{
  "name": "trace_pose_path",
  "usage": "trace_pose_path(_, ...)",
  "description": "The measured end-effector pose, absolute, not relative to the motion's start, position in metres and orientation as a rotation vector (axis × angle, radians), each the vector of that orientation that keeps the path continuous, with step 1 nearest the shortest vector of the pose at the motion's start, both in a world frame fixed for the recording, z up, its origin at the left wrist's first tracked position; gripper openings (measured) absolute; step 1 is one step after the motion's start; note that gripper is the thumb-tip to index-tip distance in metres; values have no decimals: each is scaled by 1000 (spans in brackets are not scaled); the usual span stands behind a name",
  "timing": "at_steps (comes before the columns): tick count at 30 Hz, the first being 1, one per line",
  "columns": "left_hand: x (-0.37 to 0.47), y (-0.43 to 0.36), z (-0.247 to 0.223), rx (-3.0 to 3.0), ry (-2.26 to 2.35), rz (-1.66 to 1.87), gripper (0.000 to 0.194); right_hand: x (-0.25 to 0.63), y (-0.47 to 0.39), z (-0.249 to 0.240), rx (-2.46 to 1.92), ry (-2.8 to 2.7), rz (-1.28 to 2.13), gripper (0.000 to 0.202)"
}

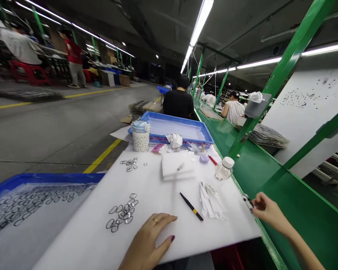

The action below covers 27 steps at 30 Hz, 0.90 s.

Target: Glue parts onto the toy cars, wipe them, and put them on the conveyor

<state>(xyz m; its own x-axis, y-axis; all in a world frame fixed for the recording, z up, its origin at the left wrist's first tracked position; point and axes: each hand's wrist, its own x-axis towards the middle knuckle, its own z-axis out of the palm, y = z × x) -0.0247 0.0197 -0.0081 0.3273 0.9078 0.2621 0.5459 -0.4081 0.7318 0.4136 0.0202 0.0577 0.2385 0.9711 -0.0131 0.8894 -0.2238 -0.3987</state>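
Note:
My left hand (pixel 153 238) lies on the white foam-covered table (pixel 169 195), fingers stretched out, a ring on one of them, holding nothing. To its left is a loose pile of thin dark rings (pixel 124 213). Black tweezers (pixel 190 206) with a yellow band rest just beyond its fingertips. At the table's right edge, my right hand (pixel 266 210) has its fingers closed on a small black-and-silver thing (pixel 248 202), whose kind I cannot make out. Crumpled white tissue (pixel 207 202) lies between the hands. A smaller group of rings (pixel 129 163) sits farther back.
A blue tray (pixel 101 176) with many rings stands at left; another blue tray (pixel 174 117) is behind the table. A cup (pixel 141 137), a clear bottle (pixel 224 169) and a white foam pad (pixel 171 168) stand around. Along the right runs a green conveyor (pixel 287 198). A person in black (pixel 178 99) sits ahead.

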Motion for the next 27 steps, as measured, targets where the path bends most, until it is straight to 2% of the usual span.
trace_pose_path(2,-17,18,-2,2065,1291,866,50,341,21,58,-1709,-2059,525,25)
trace_pose_path(5,-11,14,2,2071,1279,877,72,243,30,54,-1316,-2331,603,28)
trace_pose_path(8,-16,9,-6,2143,1288,980,64,187,49,47,-1177,-2390,679,27)
trace_pose_path(11,-22,0,-20,2221,1385,1132,48,170,80,45,-1190,-2257,685,12)
trace_pose_path(16,-9,-14,-18,2169,1455,1113,34,156,145,50,-1340,-1918,602,32)
trace_pose_path(19,-5,-9,1,2156,1401,926,52,151,168,56,-1319,-1919,722,20)
trace_pose_path(21,-9,1,12,2164,1315,794,69,154,171,60,-1251,-1914,821,27)
trace_pose_path(22,-12,7,16,2158,1256,740,71,157,168,62,-1203,-1901,869,31)
trace_pose_path(27,-10,19,17,2054,1176,771,62,171,136,53,-1015,-1683,1005,34)
